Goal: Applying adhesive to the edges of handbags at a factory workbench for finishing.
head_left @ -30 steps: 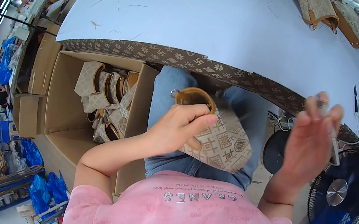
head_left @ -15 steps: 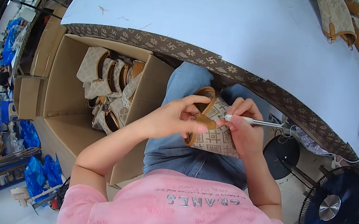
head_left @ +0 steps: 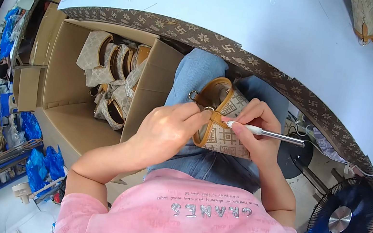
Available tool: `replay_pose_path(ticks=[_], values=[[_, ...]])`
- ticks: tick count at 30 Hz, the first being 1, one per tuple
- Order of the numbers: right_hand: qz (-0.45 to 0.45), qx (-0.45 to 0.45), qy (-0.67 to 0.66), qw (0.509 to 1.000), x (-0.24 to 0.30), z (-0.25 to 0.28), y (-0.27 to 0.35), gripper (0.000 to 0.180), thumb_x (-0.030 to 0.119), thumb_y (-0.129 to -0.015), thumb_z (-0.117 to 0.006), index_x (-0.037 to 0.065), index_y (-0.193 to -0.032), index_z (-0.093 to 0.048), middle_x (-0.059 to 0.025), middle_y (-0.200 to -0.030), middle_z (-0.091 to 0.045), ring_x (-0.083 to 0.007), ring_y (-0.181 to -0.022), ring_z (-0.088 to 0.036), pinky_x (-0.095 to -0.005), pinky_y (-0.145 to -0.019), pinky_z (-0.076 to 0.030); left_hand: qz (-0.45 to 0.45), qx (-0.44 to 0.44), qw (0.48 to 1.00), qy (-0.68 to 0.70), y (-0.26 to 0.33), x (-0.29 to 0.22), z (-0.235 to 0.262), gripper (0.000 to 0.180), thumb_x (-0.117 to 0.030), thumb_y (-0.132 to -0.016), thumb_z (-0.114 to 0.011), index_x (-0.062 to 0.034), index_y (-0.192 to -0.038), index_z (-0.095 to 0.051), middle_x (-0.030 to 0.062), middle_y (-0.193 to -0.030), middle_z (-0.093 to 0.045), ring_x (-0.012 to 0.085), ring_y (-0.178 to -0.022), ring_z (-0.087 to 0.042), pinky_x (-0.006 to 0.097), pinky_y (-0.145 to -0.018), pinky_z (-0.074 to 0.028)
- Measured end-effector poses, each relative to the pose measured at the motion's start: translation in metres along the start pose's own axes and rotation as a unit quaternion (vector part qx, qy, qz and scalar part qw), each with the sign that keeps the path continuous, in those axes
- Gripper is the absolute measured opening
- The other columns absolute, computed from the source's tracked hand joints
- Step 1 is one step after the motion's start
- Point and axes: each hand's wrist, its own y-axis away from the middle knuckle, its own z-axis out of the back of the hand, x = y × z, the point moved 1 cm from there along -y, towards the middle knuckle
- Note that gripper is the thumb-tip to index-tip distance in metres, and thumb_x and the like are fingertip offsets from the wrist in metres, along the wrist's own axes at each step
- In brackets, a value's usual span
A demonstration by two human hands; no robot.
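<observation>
A small patterned beige pouch [head_left: 224,127] with a tan leather rim is held over the lap, just near of the counter [head_left: 240,22] edge, its long axis running from far-left down to near-right. The left hand [head_left: 167,130] is closed in a pinch on a small tan tab [head_left: 215,117] at the pouch rim, thumb and forefinger pressed together on it. The right hand [head_left: 254,134] is wrapped around a slim metal tool with a white grip [head_left: 264,133]; its fingers are shut on the shaft, which lies nearly level, with the tip pointing left. The tip is met by the tab directly to its left, touching or almost so. An open cardboard box [head_left: 65,112] of similar pouches stands to the left.
</observation>
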Motion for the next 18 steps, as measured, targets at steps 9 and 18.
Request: replay_pose_path(ticks=[9,18], values=[[-0.018,0.032,0.053,0.998,0.001,0.001,0.001,0.014,-0.008,-0.086,-0.065,0.002,-0.087,-0.055,-0.0055,-0.087,-0.052,-0.0098,-0.077,-0.055,-0.0313,-0.089,-0.059,-0.034,-0.003,0.989,0.147,-0.026,0.021,-0.006,0.007,0.0,-0.09,-0.065,-0.0007,-0.097,-0.062,0.0125,-0.086,-0.058,0.031,-0.076,-0.063,0.038,-0.065,-0.051],[0.016,0.038,0.104,0.994,0.001,0.0,0.001,0.014,-0.009,-0.085,-0.066,0.001,-0.086,-0.057,-0.0059,-0.087,-0.054,-0.0101,-0.078,-0.057,-0.027,-0.082,-0.057,0.001,0.039,0.969,0.244,-0.029,0.027,-0.014,0.004,-0.003,-0.095,-0.059,-0.0017,-0.099,-0.057,0.0134,-0.093,-0.056,0.0335,-0.082,-0.059,0.04,-0.072,-0.048]])
